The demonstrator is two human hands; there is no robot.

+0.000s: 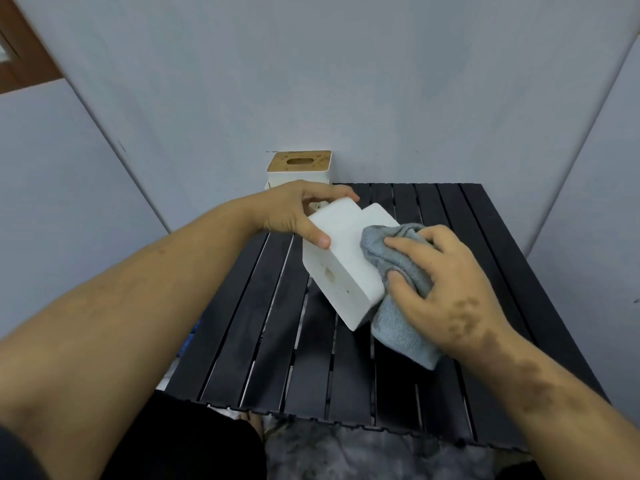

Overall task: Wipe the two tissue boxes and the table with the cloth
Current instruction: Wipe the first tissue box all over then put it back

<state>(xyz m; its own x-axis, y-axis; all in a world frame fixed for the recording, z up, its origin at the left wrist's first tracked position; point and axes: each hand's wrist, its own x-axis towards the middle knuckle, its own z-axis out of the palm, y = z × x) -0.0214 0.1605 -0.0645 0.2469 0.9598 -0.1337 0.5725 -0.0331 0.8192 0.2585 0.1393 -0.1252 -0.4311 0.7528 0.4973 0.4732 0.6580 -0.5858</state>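
I see my left hand (298,213) gripping a white tissue box (341,261) by its far end, thumb on the near upper face and the other fingers (341,192) curled over the top edge, so the box is pinched between them. The box is tilted, its low corner toward 6 o'clock, just above the black slatted tabletop (263,327); I cannot tell whether that corner touches the slats. My right hand (446,289) presses a grey cloth (398,317) against the box's right side, at 3 o'clock from it. Its fingers are spread and bent over the bunched cloth, thumb tucked into the fabric, and a loose flap hangs down toward the tabletop. The 2nd tissue box (299,169), white with a light wooden lid and an oval slot, stands upright at 12 o'clock, at the far left corner of the tabletop against the grey wall (381,81), just behind my left hand
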